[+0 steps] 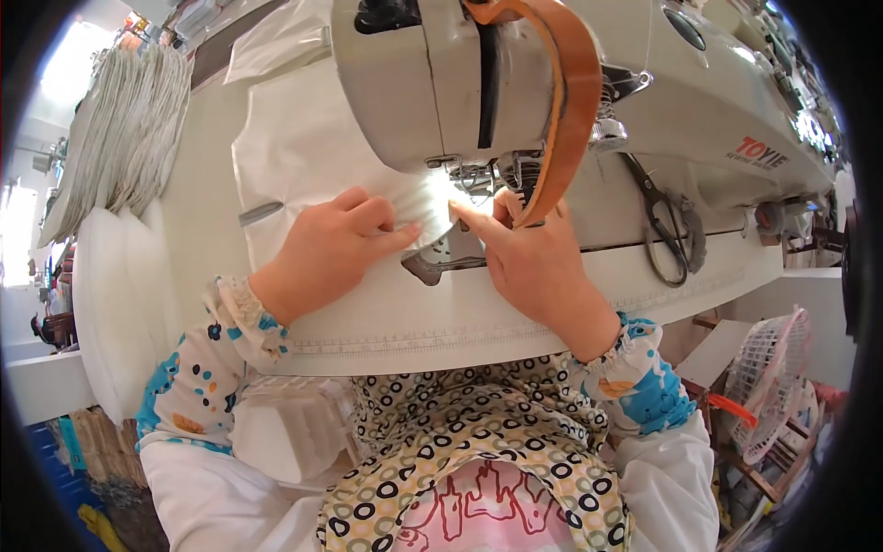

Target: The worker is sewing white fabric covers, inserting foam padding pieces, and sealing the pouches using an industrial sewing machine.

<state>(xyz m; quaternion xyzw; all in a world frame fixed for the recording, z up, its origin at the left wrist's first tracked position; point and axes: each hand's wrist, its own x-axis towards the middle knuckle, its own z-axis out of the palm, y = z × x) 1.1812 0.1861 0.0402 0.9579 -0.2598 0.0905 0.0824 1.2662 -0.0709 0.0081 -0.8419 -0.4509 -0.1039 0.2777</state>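
Note:
A white fabric piece [303, 138] lies on the sewing machine table and runs under the lit needle area. My left hand [336, 244] presses on its near part, fingers curled and index finger pointing toward the needle. Close to the presser foot [460, 189], my right hand [543, 262] pinches at the fabric's edge; its fingertips are partly hidden behind a curved orange-brown strap [575, 101]. The sewing machine head [391, 92] stands over the fabric's far side. Between my hands, a dark-edged metal plate [441, 258] shows in the table.
Black scissors [662, 221] lie to the right, beside a grey tuft. Stacked pale fabric pieces [124, 129] hang at the left, above white padding [120, 294]. A printed ruler strip [414, 339] follows the table's front edge. A pink-rimmed fan [768, 382] stands lower right.

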